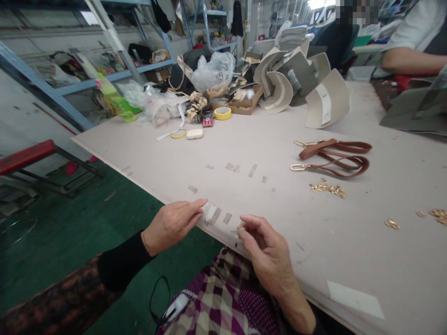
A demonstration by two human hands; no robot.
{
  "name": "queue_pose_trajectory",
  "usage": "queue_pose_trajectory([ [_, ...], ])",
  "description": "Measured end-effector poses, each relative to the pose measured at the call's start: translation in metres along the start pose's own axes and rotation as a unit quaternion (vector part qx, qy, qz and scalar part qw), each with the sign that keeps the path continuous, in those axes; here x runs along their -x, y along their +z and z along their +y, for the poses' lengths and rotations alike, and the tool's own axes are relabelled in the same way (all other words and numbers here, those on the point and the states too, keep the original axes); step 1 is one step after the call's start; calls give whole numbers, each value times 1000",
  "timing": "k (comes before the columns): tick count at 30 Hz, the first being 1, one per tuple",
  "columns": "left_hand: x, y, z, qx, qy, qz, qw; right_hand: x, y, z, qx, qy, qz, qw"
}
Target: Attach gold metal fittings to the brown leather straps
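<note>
At the table's near edge, my left hand (176, 224) has its thumb and fingers pressed together, the tips touching or just above the tabletop beside a pale strip (211, 213). What those fingertips pinch, if anything, is hidden. My right hand (267, 253) is curled, with thumb and forefinger closed on a small whitish scrap (239, 230) that looks like tape. Between the two hands, greyish tape marks (227, 218) are stuck on the table. Farther up lie several more grey patches (253, 170).
Brown leather straps (335, 156) with gold clasps lie to the right, above small gold metal pieces (327, 189). Toward the back are a yellow tape roll (222, 113), a phone (207, 118), plastic bags and curved grey panels (328, 100). Another person's arm (414, 61) shows at upper right.
</note>
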State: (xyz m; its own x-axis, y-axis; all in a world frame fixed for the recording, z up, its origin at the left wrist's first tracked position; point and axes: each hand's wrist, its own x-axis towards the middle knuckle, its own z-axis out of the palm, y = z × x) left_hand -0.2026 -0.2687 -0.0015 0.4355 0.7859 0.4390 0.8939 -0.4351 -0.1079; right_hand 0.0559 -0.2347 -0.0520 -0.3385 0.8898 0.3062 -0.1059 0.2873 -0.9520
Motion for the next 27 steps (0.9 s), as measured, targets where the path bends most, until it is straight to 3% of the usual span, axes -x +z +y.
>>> queue_pose_trajectory([
  [10, -11, 2, 13, -79, -29, -62, 995, -2, 1, -1, 7, -16, 4, 1000],
  [19, -40, -10, 28, -144, -35, -207, 967, -1, 1, -1, 11, -38, 0, 999],
  [27, -36, -4, 30, -179, 41, -164, 969, -2, 2, -4, 3, -43, 15, 999],
])
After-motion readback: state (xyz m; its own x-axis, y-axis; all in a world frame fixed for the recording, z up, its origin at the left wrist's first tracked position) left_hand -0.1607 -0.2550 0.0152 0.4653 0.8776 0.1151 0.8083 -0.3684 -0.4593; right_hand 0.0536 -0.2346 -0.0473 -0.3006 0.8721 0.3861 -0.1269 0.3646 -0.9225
